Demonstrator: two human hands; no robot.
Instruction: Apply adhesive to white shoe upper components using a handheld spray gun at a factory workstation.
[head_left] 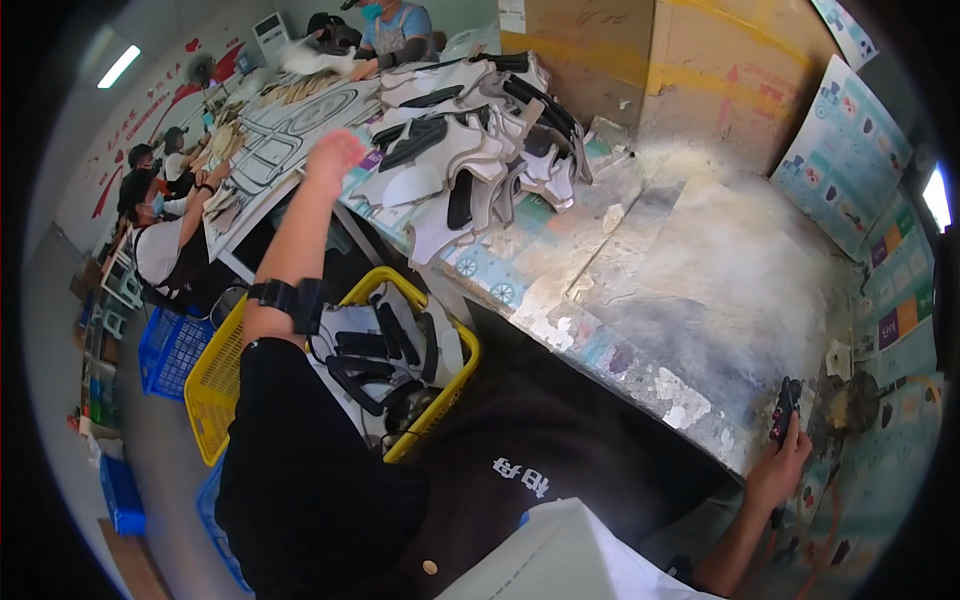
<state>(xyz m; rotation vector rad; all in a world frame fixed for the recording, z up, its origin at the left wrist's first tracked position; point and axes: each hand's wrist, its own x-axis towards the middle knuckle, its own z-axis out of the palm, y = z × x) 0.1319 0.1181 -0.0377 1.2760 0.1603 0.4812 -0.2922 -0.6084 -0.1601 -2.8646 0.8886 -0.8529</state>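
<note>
My left arm stretches far out over the table's left edge. My left hand (337, 158), blurred by motion, appears open with nothing visible in it, just left of a heaped pile of grey-white shaped pieces with black pads (440, 150). At the right, my right hand (778, 468) is closed around a dark spray gun (786, 412), held over the table's near right corner. An orange hose (835, 510) runs below that hand. A black band (290, 297) wraps my left forearm.
A yellow basket (470, 350) of similar pieces stands below my left arm, a blue crate (172, 350) beyond it. Whitish residue coats the worn tabletop (700, 270). Cardboard boxes (730, 80) wall its back. Co-workers (165, 230) sit along the far left table; another person (395, 35) works behind the pile.
</note>
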